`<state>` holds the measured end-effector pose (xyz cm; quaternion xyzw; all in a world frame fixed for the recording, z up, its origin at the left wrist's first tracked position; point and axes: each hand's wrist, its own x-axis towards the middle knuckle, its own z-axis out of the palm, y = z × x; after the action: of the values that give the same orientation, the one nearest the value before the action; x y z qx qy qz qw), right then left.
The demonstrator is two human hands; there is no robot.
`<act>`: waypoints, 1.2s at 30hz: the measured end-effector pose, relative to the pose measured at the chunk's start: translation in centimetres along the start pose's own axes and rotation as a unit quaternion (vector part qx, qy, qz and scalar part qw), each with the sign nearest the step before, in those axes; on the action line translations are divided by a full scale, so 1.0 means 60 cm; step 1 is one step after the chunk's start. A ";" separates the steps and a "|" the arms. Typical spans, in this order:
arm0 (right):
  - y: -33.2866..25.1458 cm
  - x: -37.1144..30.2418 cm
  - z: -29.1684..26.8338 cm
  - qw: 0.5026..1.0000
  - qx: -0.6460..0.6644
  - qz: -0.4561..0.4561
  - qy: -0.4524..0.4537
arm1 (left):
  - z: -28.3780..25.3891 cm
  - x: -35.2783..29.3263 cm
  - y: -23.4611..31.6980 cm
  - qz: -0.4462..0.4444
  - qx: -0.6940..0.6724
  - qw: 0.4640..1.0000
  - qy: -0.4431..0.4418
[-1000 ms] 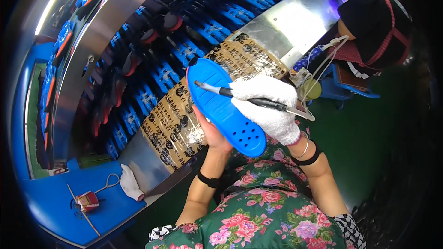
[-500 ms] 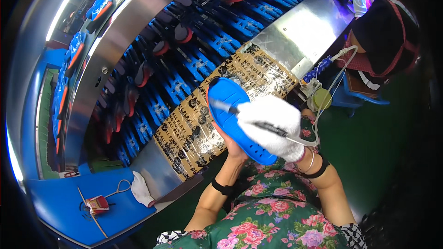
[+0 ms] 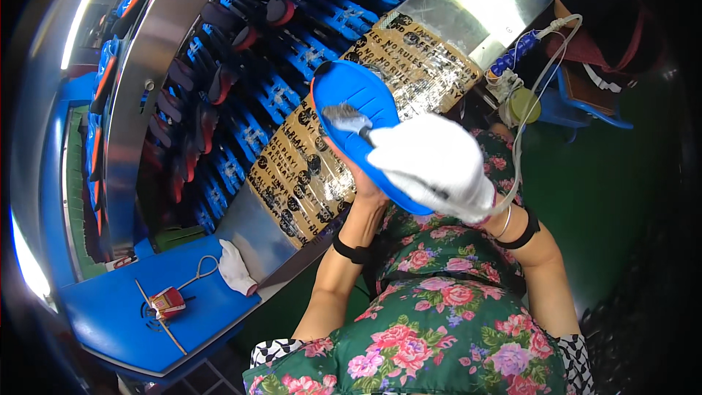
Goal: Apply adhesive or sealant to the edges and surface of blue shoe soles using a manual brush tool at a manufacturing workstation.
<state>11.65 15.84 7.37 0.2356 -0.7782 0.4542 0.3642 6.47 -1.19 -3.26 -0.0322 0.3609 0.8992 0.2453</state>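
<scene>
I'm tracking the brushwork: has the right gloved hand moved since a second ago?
Yes. The right gloved hand sits lower: its top was roughly level with the right corner of the taped cardboard, now clearly below it.

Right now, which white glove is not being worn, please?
The white glove lying at the right edge of the blue table; the other is on the right hand, which holds a brush.

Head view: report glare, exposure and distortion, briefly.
Head view: glare whitens the metal ledge and glints off the taped cardboard; head view: the worn white glove looks washed out; head view: the steel rail bows, and the corners go dark.
</scene>
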 end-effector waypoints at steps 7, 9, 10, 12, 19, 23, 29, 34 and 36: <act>0.014 -0.022 -0.007 0.984 0.127 0.114 0.054 | 0.038 0.006 -0.002 0.061 -0.038 0.989 0.133; 0.004 -0.025 0.000 0.996 0.066 0.056 0.025 | 0.011 0.000 0.004 0.013 -0.017 0.998 0.063; -0.001 -0.027 0.003 1.000 0.003 -0.005 -0.005 | -0.001 -0.001 0.004 -0.034 0.003 0.999 -0.008; -0.007 -0.030 0.009 0.997 0.074 0.025 -0.016 | 0.005 0.008 0.011 -0.034 -0.029 0.998 -0.049; 0.010 -0.040 0.000 0.996 0.067 0.055 0.017 | 0.018 0.025 0.031 -0.046 -0.033 0.989 -0.133; 0.002 -0.056 0.005 0.987 0.126 0.099 0.003 | 0.005 0.041 0.028 -0.060 -0.073 0.983 -0.158; 0.005 -0.060 0.000 0.997 0.070 0.035 0.000 | 0.005 0.039 0.036 -0.046 -0.098 0.988 -0.109; 0.008 -0.069 0.004 0.950 0.255 0.182 0.017 | -0.045 0.068 0.045 -0.012 -0.112 0.969 -0.219; 0.009 -0.071 -0.004 0.957 0.218 0.191 0.019 | -0.018 0.062 0.044 -0.015 -0.144 0.964 -0.224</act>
<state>14.01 16.43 3.82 0.1473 -0.6837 0.6784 0.2249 1.85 -1.99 -3.26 0.1298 0.1630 0.9219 0.3265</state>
